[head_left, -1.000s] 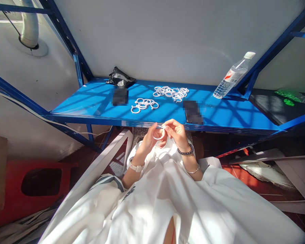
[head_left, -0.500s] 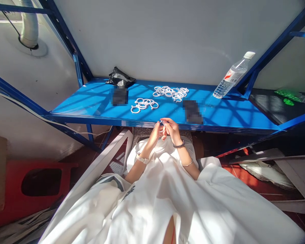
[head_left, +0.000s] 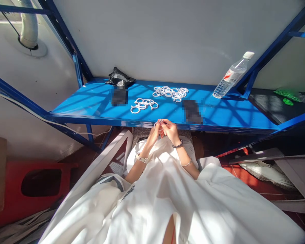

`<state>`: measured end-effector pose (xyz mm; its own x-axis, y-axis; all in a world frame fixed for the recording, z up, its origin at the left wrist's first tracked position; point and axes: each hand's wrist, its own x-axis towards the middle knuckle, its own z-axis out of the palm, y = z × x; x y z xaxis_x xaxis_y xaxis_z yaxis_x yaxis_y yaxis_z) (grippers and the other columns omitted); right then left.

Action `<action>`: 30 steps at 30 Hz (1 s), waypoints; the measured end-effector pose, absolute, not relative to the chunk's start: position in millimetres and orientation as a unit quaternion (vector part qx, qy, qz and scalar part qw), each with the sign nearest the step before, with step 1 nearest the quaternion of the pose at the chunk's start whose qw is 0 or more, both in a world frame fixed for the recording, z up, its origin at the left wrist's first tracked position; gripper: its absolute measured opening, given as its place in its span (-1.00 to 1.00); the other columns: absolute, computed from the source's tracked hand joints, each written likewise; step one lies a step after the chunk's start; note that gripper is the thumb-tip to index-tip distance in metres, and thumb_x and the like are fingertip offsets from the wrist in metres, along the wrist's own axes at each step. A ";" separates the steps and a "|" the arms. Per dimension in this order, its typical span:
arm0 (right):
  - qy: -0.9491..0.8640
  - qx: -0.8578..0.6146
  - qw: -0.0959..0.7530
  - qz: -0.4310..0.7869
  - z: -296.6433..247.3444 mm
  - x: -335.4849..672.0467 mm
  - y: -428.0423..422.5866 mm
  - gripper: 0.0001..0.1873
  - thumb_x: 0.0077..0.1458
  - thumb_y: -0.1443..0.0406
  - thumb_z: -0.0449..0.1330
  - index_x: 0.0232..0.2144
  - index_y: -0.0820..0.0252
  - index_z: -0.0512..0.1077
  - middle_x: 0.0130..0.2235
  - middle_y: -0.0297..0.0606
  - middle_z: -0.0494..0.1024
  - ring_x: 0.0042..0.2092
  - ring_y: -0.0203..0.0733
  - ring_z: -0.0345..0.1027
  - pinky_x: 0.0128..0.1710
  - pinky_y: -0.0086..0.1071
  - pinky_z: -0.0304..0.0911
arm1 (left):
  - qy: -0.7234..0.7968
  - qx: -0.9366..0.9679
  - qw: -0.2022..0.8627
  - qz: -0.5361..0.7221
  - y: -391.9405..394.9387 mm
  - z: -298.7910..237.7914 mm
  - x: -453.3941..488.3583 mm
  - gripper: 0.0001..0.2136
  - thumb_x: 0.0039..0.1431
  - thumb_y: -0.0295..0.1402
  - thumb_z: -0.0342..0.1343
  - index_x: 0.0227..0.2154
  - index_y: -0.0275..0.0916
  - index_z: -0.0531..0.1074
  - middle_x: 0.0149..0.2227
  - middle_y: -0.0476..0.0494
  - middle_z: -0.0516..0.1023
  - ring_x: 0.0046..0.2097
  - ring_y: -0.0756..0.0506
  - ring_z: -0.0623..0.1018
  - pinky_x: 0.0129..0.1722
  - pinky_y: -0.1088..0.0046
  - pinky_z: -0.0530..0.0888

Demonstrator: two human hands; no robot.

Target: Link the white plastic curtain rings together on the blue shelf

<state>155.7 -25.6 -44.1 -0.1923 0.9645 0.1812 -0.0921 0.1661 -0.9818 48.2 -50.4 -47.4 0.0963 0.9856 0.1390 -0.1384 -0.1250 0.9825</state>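
Just in front of the blue shelf's near edge, my left hand (head_left: 154, 133) and my right hand (head_left: 170, 130) meet above my lap. Between them they pinch a white curtain ring (head_left: 155, 128), its small top part at the fingertips; fingers cover much of it. On the shelf beyond lies a small group of similar white rings (head_left: 143, 104), a little to the left. A larger pile of white rings (head_left: 169, 92) rests farther back, near the wall.
The blue shelf (head_left: 96, 98) carries a crumpled black plastic bag (head_left: 119, 78) at back left, two blurred dark patches, and a water bottle (head_left: 231, 76) at right. Blue posts frame both sides. A green packet (head_left: 291, 95) lies on a dark surface far right; a red stool (head_left: 12, 186) stands lower left.
My fingertips have come closer together at the top of the ring, and my right hand has shifted slightly left. The rings on the shelf stay where they were.
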 end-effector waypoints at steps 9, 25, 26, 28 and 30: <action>-0.586 -0.435 0.565 0.384 -44.4 156.2 -28.4 -0.54 0.12 -0.10 0.17 -0.37 0.16 0.53 -0.67 -0.48 0.31 -0.64 -0.41 0.12 -0.60 -0.47 0.09 | 0.478 0.593 0.352 0.545 -55.6 -44.9 44.5 -0.60 0.30 0.01 -0.06 -0.42 -0.22 0.38 -0.62 0.03 0.36 -0.56 0.02 0.33 -0.47 0.50 0.23; -0.592 -0.442 0.620 0.266 -46.8 159.2 -26.8 -0.55 0.24 -0.02 0.11 -0.19 0.23 0.56 -0.37 -0.23 0.62 -0.53 -0.29 0.39 -0.45 -0.34 0.39 | 0.418 0.744 -0.027 0.520 -33.6 -42.1 33.0 -0.66 0.42 -0.42 -0.16 0.15 -0.16 0.35 -0.13 -0.16 0.62 -0.05 -0.10 0.58 0.02 0.30 0.39; -0.585 -0.438 0.627 0.270 -47.8 158.6 -26.6 -0.55 0.24 -0.01 0.11 -0.15 0.22 0.55 -0.34 -0.22 0.62 -0.50 -0.27 0.42 -0.43 -0.33 0.41 | 0.407 0.742 -0.022 0.533 -30.9 -42.0 33.3 -0.66 0.42 -0.40 -0.15 0.15 -0.16 0.35 -0.15 -0.16 0.63 -0.08 -0.09 0.60 -0.03 0.33 0.42; -0.570 -0.426 0.648 0.272 -47.7 157.8 -27.1 -0.57 0.24 0.01 0.13 -0.08 0.20 0.51 -0.27 -0.20 0.63 -0.44 -0.26 0.48 -0.38 -0.33 0.46 | 0.395 0.734 -0.006 0.552 -26.3 -42.0 35.3 -0.67 0.42 -0.39 -0.12 0.15 -0.17 0.36 -0.17 -0.15 0.65 -0.14 -0.08 0.62 -0.10 0.37 0.45; -0.552 -0.421 0.670 0.263 -46.1 158.0 -28.0 -0.61 0.23 0.04 0.15 -0.07 0.19 0.47 -0.24 -0.21 0.62 -0.39 -0.26 0.51 -0.33 -0.33 0.49 | 0.393 0.726 0.007 0.564 -23.2 -42.4 38.9 -0.68 0.41 -0.37 -0.10 0.13 -0.18 0.39 -0.16 -0.15 0.66 -0.18 -0.07 0.63 -0.14 0.39 0.48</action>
